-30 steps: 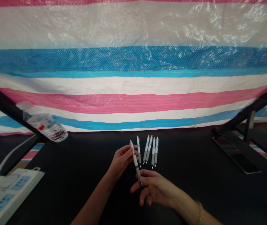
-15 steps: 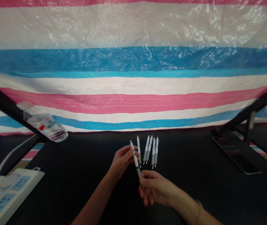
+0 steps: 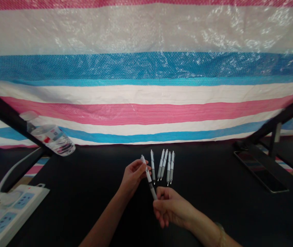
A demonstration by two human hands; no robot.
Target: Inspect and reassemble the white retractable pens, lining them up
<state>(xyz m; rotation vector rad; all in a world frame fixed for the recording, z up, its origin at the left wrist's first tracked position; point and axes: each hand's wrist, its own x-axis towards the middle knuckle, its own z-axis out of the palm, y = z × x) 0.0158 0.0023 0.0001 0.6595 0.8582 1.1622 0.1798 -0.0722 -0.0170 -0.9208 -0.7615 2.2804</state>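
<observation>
Both of my hands are on one white and grey click pen (image 3: 148, 176), tilted with its white end up and to the left. My left hand (image 3: 133, 176) pinches the white barrel between thumb and fingers. Lower down, my right hand (image 3: 171, 206) grips the grey end, and its fingers hide the tip. A short dark stretch shows between the white barrel and the grey grip. Just beyond my hands, several similar pens (image 3: 168, 168) lie side by side on the black table (image 3: 90, 192); a single pen (image 3: 153, 166) with a darker lower end lies nearest my left hand.
A clear plastic bottle (image 3: 55, 139) leans at the back left by a black bar. A white power strip (image 3: 20, 206) with a plugged-in cable occupies the near left. On the right lies a dark phone (image 3: 261, 171). A striped plastic sheet (image 3: 146, 113) hangs behind the table.
My right hand has shifted slightly down and right with the grey end. The dark stretch between the pen's white and grey parts looks longer. My left hand is nearly still.
</observation>
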